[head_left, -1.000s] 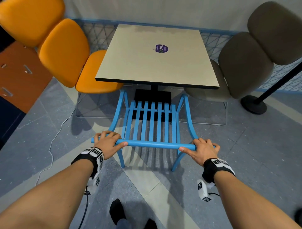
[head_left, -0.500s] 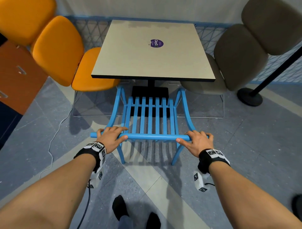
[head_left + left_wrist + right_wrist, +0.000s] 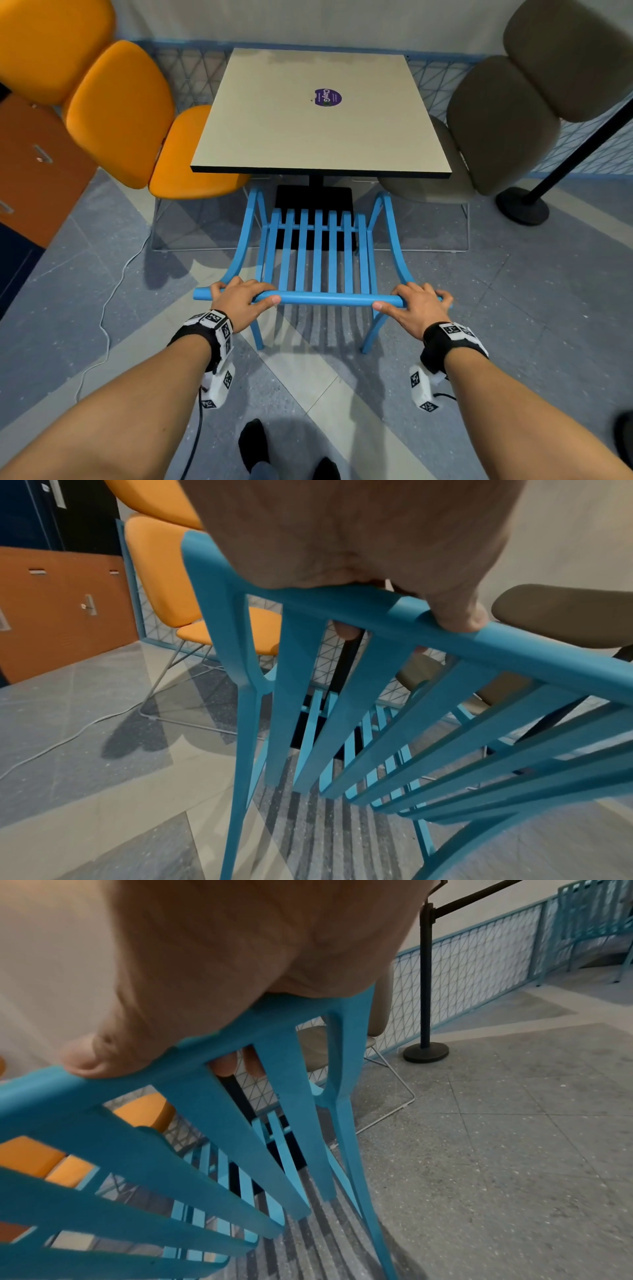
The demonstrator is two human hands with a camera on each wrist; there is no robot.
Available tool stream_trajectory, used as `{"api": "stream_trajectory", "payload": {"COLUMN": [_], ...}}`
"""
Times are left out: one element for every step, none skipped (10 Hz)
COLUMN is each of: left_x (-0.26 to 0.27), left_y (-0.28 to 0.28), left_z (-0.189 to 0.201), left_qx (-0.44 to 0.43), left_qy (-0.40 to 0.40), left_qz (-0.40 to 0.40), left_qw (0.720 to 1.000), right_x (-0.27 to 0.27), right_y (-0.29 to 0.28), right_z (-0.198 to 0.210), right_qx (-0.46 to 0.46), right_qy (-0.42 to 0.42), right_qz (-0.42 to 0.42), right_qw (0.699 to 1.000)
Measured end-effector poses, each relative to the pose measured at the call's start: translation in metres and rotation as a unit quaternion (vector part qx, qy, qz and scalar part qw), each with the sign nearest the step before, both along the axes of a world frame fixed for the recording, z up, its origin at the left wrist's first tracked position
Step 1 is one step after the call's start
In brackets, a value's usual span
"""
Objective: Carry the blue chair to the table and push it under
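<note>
Gripping the top rail of the blue chair (image 3: 317, 260), the left hand (image 3: 239, 301) and the right hand (image 3: 416, 308) each wrap it near an end, thumbs on the near side and fingers curled over the far side; the wrist views show the fingertips (image 3: 346, 631) hooked behind the rail between the slats. Both grips are as they were half a second ago, on the same spots of the rail. The chair stands on the floor facing the table (image 3: 322, 116), its front edge and armrest tips at or just under the near edge of the surface, while most of the slatted seat and the back remain outside. Compared with the earlier frames, the chair's place relative to the table looks about the same; whether it has slid further under cannot be told. An orange chair (image 3: 191, 164) sits at the table's left side and a grey chair (image 3: 445, 171) at its right.
</note>
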State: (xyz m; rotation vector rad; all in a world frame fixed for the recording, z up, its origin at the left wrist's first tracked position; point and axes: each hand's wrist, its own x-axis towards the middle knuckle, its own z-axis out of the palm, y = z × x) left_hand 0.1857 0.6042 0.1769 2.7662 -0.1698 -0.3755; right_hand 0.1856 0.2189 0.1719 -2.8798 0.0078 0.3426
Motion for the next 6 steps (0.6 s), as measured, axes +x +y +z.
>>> {"api": "stream_trajectory", "payload": {"left_x": [0.007,0.001,0.005,0.019,0.043,0.059], "left_y": [-0.007,-0.011,-0.01,-0.007,-0.01,-0.018], "left_z": [0.001,-0.001,0.004,0.013,0.032,0.052], "left_qx": [0.008,0.02,0.023,0.028,0.026,0.031], "left_qy": [0.004,-0.004,0.027,0.099,0.157,0.137], "left_qz": [0.003,0.0,0.003,-0.031,-0.077,-0.056], "left_qw": [1.0,1.0,0.999,0.994,0.984,0.989], "right_x": [0.01,0.012,0.011,0.008,0.014,0.028], "right_y": [-0.007,-0.007,0.001,0.004,0.008,0.014], "right_z": [0.005,0.015,0.022,0.024,0.036,0.05], "right_qx": [0.009,0.004,0.012,-0.002,-0.014,0.035], "right_qy": [0.022,0.068,0.101,0.124,0.146,0.162], "right_qz": [0.0,0.01,0.01,0.017,0.011,0.015], "right_qw": [1.0,0.998,0.995,0.992,0.989,0.986]}}
